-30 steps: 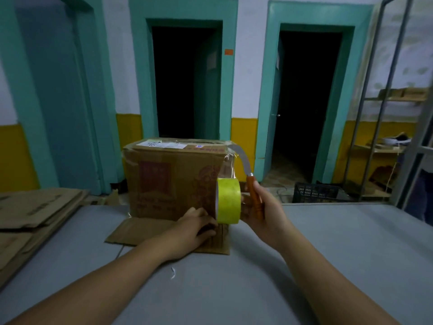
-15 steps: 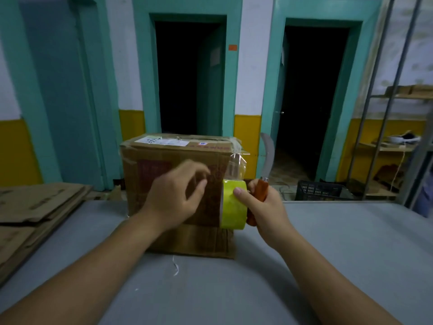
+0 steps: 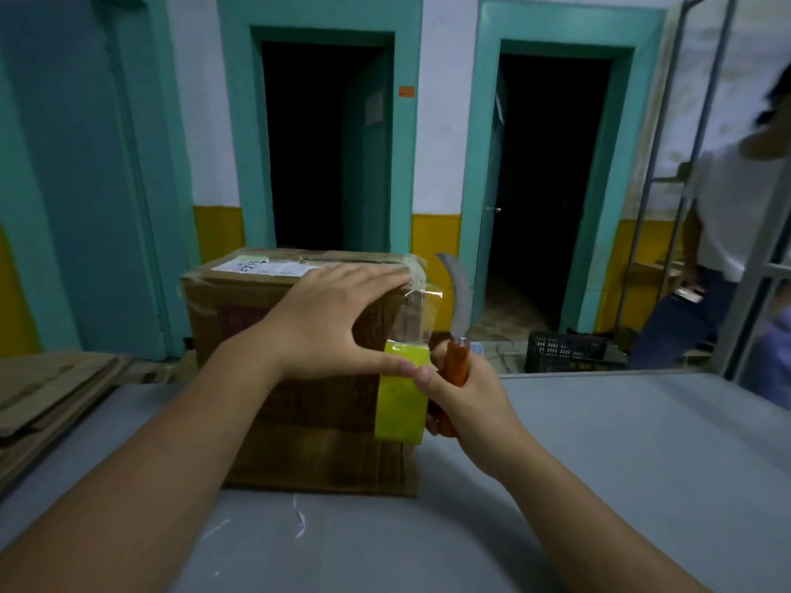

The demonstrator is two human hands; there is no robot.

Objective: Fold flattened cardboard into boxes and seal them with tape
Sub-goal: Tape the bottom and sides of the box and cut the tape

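A brown cardboard box (image 3: 239, 318) stands upright on the grey table (image 3: 620, 464), with a white label on its top. My left hand (image 3: 325, 318) lies flat, fingers straight, on the box's top right edge, its thumb touching the yellow tape roll (image 3: 400, 400). Clear tape runs from the roll up to the box's top right corner. My right hand (image 3: 462, 395) grips the tape roll together with a knife (image 3: 458, 318), whose orange handle and curved blade point up.
A stack of flattened cardboard (image 3: 47, 400) lies at the table's left edge. Behind the table are two dark doorways, a black crate (image 3: 569, 350) on the floor and a metal shelf frame (image 3: 685, 164). A person (image 3: 727, 233) stands at the right.
My left hand rose from the box's base to its top right edge and now presses flat there. The tape roll and knife stayed beside the box's right side. A person came into view at the right.
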